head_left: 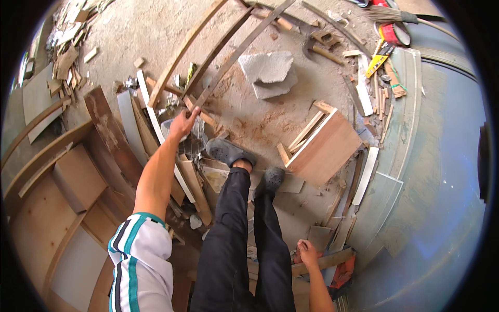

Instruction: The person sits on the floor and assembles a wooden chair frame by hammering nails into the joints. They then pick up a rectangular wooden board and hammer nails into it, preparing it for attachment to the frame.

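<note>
My left hand (183, 125) reaches forward and is closed on the lower corner of a wooden frame (224, 62). Long slats run from that corner up toward the top of the view. Low on the right, my right hand (307, 253) has its fingers curled in beside a wooden rail (325, 260). Whatever those fingers hold, if anything, is hidden. In front of my feet lies a small box-like wooden piece (327, 147) with a flat panel and a slatted side. A rough grey slab (267, 70) rests on the floor beyond it.
A hammer (325, 52) and a yellow handsaw (380, 60) lie at the far right, near a broom (390, 14). Glass sheets (387, 200) cover the right side. Wooden furniture parts (78, 177) and boards crowd the left. Scrap wood (67, 57) is heaped at the far left.
</note>
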Action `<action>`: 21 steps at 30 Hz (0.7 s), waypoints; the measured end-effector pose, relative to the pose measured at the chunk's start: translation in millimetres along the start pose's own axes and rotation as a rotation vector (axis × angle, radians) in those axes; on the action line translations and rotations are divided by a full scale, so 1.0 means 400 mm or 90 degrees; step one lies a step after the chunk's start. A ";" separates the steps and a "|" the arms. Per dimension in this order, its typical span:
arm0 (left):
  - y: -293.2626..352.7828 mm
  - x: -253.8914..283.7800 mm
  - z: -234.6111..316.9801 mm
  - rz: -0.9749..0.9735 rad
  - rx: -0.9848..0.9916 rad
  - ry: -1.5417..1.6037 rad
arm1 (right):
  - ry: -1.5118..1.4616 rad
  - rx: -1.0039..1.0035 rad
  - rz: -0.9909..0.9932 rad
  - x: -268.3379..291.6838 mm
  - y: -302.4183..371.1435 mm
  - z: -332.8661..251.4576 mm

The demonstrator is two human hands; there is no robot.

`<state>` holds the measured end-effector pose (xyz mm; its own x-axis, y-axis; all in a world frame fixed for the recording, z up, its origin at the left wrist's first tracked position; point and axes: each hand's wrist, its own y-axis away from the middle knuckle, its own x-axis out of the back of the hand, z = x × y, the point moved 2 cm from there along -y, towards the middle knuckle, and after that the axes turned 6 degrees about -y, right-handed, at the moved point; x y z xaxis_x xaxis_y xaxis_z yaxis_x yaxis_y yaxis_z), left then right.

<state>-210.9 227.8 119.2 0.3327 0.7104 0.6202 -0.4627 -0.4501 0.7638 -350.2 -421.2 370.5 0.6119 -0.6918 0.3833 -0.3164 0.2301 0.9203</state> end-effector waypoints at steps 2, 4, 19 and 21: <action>-0.019 -0.028 -0.018 0.034 -0.024 0.009 | 0.051 0.010 -0.017 0.001 -0.038 0.050; -0.022 -0.048 -0.009 0.024 -0.001 0.050 | 0.096 0.043 -0.001 0.004 -0.095 0.068; 0.346 -0.283 0.280 0.302 0.226 0.111 | 0.107 0.315 -0.034 0.032 -0.321 -0.333; 0.350 -0.294 0.250 0.297 0.242 0.116 | 0.062 0.354 -0.045 0.004 -0.343 -0.410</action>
<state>-232.6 27.2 171.1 0.0052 0.4581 0.8889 -0.1899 -0.8723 0.4506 -186.8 -341.6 257.5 0.7009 -0.6202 0.3523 -0.5903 -0.2271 0.7746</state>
